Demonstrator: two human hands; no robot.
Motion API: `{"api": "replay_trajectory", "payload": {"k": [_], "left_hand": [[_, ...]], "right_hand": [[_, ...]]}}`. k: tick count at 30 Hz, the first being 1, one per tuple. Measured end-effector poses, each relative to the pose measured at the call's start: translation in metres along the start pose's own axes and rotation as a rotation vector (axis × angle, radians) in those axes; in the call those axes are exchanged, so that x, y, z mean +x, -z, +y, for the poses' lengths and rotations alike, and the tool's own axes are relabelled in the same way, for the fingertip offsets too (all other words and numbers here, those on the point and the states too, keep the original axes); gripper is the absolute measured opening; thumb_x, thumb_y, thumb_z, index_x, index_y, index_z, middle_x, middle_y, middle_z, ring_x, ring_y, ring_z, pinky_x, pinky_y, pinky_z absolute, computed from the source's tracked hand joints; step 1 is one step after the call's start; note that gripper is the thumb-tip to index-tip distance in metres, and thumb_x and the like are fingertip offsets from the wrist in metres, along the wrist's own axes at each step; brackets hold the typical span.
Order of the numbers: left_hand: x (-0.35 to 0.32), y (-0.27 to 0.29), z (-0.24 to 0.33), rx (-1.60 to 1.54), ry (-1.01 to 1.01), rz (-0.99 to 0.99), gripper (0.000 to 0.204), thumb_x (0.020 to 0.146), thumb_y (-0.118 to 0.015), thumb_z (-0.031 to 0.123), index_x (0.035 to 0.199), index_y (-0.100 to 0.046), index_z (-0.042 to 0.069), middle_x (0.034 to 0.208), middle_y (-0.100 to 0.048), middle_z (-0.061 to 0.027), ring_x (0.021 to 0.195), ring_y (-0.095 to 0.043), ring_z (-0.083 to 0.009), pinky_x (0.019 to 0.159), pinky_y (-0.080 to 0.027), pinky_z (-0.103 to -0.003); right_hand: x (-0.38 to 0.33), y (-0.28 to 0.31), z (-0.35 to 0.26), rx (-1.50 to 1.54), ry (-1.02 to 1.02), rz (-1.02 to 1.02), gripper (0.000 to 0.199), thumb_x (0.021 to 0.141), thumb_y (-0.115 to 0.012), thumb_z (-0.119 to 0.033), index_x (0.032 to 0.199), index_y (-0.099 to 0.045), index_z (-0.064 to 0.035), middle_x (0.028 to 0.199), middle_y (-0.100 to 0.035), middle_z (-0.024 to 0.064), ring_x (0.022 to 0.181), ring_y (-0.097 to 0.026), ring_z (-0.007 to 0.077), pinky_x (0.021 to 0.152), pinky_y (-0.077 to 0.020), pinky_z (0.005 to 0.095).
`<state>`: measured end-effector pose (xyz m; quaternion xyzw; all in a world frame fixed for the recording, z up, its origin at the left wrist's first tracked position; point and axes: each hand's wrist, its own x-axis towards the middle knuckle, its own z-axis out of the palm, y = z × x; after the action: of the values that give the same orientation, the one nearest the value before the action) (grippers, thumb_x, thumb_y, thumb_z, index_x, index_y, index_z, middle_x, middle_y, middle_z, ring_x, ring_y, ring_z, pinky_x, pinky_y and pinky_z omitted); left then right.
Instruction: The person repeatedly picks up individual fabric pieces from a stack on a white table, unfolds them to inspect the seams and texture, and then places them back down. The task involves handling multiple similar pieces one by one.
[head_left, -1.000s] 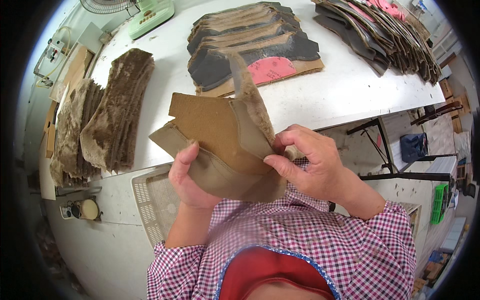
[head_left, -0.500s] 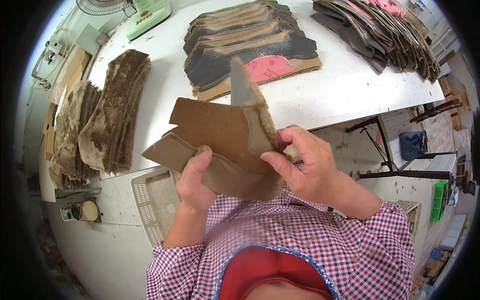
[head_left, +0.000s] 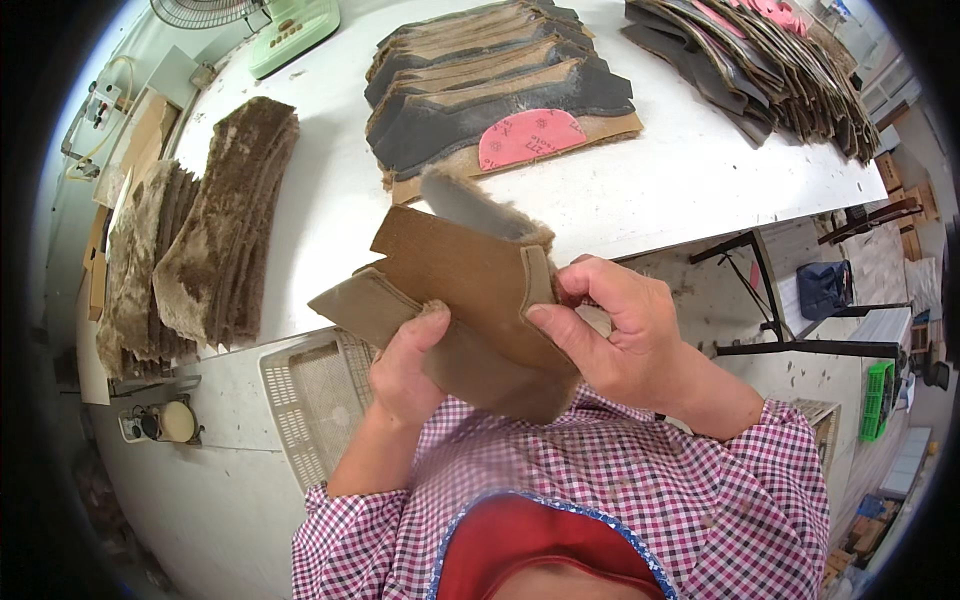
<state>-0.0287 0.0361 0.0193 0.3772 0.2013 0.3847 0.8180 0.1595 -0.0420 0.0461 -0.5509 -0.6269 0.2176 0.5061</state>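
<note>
A brown leather piece with fur lining (head_left: 465, 270) is held up before my chest. It looks like a boot upper, with a notched edge and stitched lighter panels. My left hand (head_left: 408, 365) grips its lower left part, thumb on the brown face and fingers hidden behind. At the right edge, my right hand (head_left: 630, 335) pinches a narrow stitched strip between thumb and fingers. A grey fur-edged flap (head_left: 475, 207) sticks out behind the top of the piece.
On the white table (head_left: 690, 200) lie overlapping dark fur-edged pieces (head_left: 500, 90) with a pink half-round patch (head_left: 530, 138). Brown fur stacks (head_left: 225, 225) stand left, more grey pieces (head_left: 750, 70) far right. A plastic basket (head_left: 315, 400) sits below the table edge; a green fan (head_left: 290, 35) stands behind.
Both hands have shifted slightly, carrying the leather piece a little right and down. The grey flap has swung leftward and lower, uncovering more of the pink patch.
</note>
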Motion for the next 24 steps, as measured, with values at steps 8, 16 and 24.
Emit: {"api": "replay_trajectory", "payload": {"k": [8, 16, 24], "left_hand": [[0.001, 0.000, -0.002, 0.040, 0.022, -0.034, 0.049, 0.086, -0.048, 0.019, 0.129, -0.045, -0.004, 0.126, -0.056, -0.0168, 0.116, -0.055, -0.0279, 0.100, -0.043, -0.039], [0.001, 0.004, -0.010, 0.029, 0.088, -0.019, 0.048, 0.087, -0.049, 0.020, 0.128, -0.047, -0.004, 0.125, -0.057, -0.0158, 0.116, -0.054, -0.0270, 0.101, -0.042, -0.038], [0.001, 0.000, -0.017, 0.036, 0.100, -0.038, 0.048, 0.087, -0.050, 0.019, 0.128, -0.048, -0.004, 0.126, -0.057, -0.0146, 0.116, -0.054, -0.0268, 0.102, -0.041, -0.038]], "right_hand": [[0.000, 0.000, -0.003, 0.571, -0.376, -0.033, 0.016, 0.086, -0.070, -0.007, 0.091, -0.055, -0.0022, 0.082, -0.056, -0.0021, 0.068, -0.047, 0.0012, 0.058, -0.0389, 0.0175], [-0.007, 0.007, 0.002, 0.351, -0.184, -0.042, 0.016, 0.085, -0.069, -0.008, 0.091, -0.057, -0.0005, 0.079, -0.059, 0.0011, 0.073, -0.053, 0.0039, 0.063, -0.0451, 0.0204], [0.001, 0.012, -0.006, 0.331, -0.197, -0.017, 0.013, 0.085, -0.069, -0.006, 0.087, -0.057, -0.0004, 0.073, -0.059, 0.0047, 0.065, -0.054, 0.0078, 0.058, -0.0443, 0.0241]]}}
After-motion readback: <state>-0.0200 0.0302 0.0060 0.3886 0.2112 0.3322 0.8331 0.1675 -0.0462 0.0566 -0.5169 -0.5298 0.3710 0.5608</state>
